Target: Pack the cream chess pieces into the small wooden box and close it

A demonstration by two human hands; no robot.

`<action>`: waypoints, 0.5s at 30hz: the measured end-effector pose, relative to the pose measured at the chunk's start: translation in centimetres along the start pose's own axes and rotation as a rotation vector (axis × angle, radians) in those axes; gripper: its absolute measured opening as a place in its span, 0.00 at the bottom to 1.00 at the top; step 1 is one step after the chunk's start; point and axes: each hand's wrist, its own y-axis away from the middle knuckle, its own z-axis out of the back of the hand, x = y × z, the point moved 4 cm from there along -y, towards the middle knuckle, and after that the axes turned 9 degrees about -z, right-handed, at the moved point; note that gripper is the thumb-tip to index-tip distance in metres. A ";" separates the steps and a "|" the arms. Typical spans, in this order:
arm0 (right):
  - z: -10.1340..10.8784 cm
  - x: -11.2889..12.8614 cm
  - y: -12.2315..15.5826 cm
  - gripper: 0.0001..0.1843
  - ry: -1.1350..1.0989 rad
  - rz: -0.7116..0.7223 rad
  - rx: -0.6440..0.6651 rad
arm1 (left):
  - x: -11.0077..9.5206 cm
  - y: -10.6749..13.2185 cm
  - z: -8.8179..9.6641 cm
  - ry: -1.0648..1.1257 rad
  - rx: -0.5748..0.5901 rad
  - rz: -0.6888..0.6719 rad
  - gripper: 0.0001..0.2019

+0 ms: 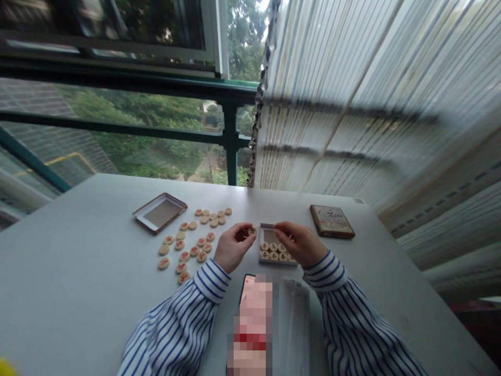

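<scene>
My left hand [230, 248] pinches a round wooden Chinese chess piece [252, 231] with a black character, just left of a small open box [270, 236]. Inside that box, two rows of pieces with black characters [273, 247] lie face up along the near side; the far part shows its bare bottom. Over the box's right side hovers my right hand [299, 243], thumb and forefinger apart with no piece visible between them. It hides the right ends of the rows. Loose chess pieces [194, 251], several with red characters, are scattered to the left of my left hand.
An empty box lid or tray [162, 211] lies at the back left. A closed, printed flat box [332, 221] sits at the right. Nearest me are a phone [247, 284] with a blurred screen and a clear plastic bag [293, 324]. Behind the white table [78, 261] hang curtains [332, 78].
</scene>
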 end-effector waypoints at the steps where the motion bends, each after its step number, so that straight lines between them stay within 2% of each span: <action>1: 0.0 -0.1 0.0 0.13 -0.003 -0.005 -0.001 | 0.1 0.0 -0.2 0.008 0.002 0.007 0.16; 15: 0.2 -1.8 0.2 0.13 -0.037 -0.038 0.002 | 0.9 -0.1 -2.2 0.107 0.006 0.051 0.15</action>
